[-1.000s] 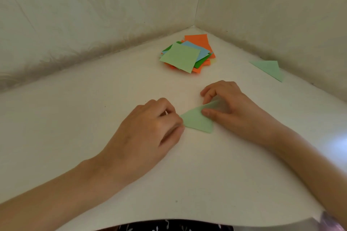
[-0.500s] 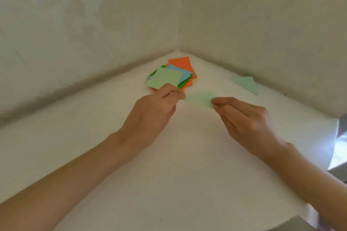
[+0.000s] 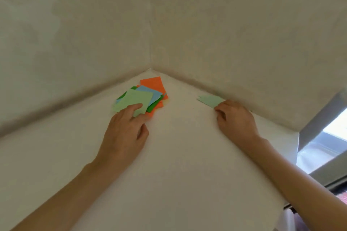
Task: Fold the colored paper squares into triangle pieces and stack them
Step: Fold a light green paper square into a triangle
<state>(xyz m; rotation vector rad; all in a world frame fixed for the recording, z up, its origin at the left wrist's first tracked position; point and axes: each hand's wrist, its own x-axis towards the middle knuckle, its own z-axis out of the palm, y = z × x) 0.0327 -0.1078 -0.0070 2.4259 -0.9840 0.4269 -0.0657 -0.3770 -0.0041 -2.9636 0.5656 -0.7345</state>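
Head view: left hand (image 3: 124,133) lays a forefinger on the pale green square (image 3: 133,102) topping the pile (image 3: 152,84) at the surface's (image 3: 169,165) far corner. The right hand (image 3: 236,120) curls at the folded green pieces (image 3: 210,100) by the right edge, though I cannot tell if it pinches them. Best to slide only one square free.

- And there they were, both in shot: the left hand (image 3: 125,129) and the right hand (image 3: 236,120), bare, each on a bare wrist.
- The left forearm (image 3: 75,189) was uncovered right down to the bottom edge of the picture.
- Same story for the right forearm (image 3: 300,180), which was uncovered to the lower right corner.
- The fingers looked slim, though the nails were too blurred to judge.
- Knuckle ridges showed faintly on the back of the left hand.
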